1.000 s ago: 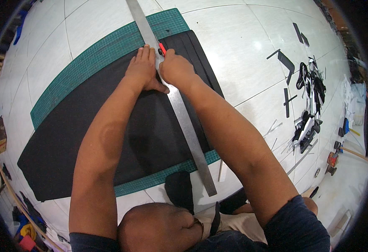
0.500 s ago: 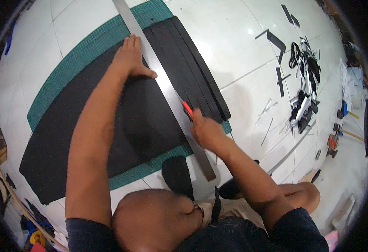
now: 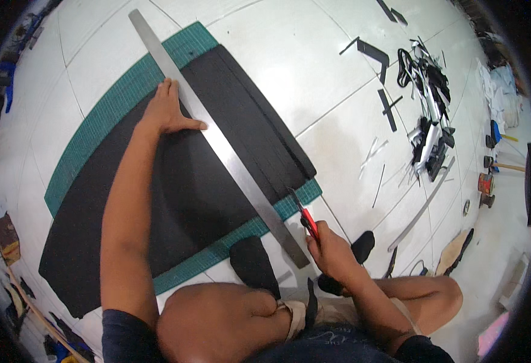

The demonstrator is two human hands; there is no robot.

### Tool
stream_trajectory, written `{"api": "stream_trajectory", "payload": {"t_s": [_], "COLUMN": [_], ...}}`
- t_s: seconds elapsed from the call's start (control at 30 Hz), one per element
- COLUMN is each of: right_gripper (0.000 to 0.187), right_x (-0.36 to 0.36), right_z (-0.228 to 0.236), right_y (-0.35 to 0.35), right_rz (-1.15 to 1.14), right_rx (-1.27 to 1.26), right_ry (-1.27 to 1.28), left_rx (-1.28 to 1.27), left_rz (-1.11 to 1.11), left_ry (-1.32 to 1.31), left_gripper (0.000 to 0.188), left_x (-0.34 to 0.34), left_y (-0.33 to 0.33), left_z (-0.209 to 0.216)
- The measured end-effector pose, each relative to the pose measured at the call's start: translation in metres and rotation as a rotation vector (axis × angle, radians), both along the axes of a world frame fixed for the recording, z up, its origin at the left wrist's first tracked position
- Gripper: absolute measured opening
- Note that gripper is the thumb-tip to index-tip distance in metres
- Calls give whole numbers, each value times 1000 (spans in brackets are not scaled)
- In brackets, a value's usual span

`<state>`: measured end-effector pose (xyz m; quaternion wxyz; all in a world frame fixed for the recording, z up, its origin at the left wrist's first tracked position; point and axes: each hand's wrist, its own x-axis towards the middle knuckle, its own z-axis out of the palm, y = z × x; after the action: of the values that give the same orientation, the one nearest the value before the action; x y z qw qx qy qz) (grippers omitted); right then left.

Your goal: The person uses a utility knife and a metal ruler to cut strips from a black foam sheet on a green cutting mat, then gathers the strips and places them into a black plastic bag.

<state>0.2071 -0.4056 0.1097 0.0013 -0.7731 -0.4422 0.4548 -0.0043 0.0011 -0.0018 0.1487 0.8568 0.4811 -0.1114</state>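
A large black sheet (image 3: 181,187) lies on a green cutting mat (image 3: 111,109) on the floor. Across it runs a long metal ruler (image 3: 232,160), slanting from far left to near right. My left hand (image 3: 165,112) rests on the sheet at the ruler's left edge, thumb spread onto the metal, fingers stretched out. In my closed right hand (image 3: 333,251) is a red utility knife (image 3: 308,221), its blade out and pointing away from me. The tip is by the mat's near right corner. Right of the ruler, thin lines divide the black strips (image 3: 259,112).
On the tiles to the right sits a pile of black and silver scraps (image 3: 432,121), with loose black pieces (image 3: 371,53) and thin offcuts around it. A curved grey strip (image 3: 423,206) lies nearer. My bent legs flank the ruler's near end.
My right hand has drawn the knife toward me, off the strips to the mat's near edge. My left hand stays at the ruler. The whole view has shifted somewhat.
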Motion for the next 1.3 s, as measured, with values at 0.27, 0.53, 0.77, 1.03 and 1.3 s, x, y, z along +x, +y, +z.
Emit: {"api": "stream_trajectory", "payload": {"t_s": [0.27, 0.53, 0.77, 1.03, 1.3], "right_gripper": [27, 26, 26, 39, 45], "right_x": [-13, -25, -42, -50, -63], "right_z": [-58, -78, -87, -97, -102], "right_y": [-27, -16, -11, -10, -1], "right_rz": [-306, -397, -416, -265, -81], "right_rx": [189, 298, 334, 479, 435], "right_ry": [145, 159, 244, 43, -80], "left_rx": [274, 57, -40, 349, 595], "left_rz": [86, 101, 158, 251, 404], "left_ry": [-169, -95, -342, -604, -482], "left_gripper": [45, 32, 39, 38, 24], "left_x": [41, 41, 34, -1, -116], "left_y": [53, 92, 102, 52, -5], "left_z": [-6, -28, -45, -20, -1]}}
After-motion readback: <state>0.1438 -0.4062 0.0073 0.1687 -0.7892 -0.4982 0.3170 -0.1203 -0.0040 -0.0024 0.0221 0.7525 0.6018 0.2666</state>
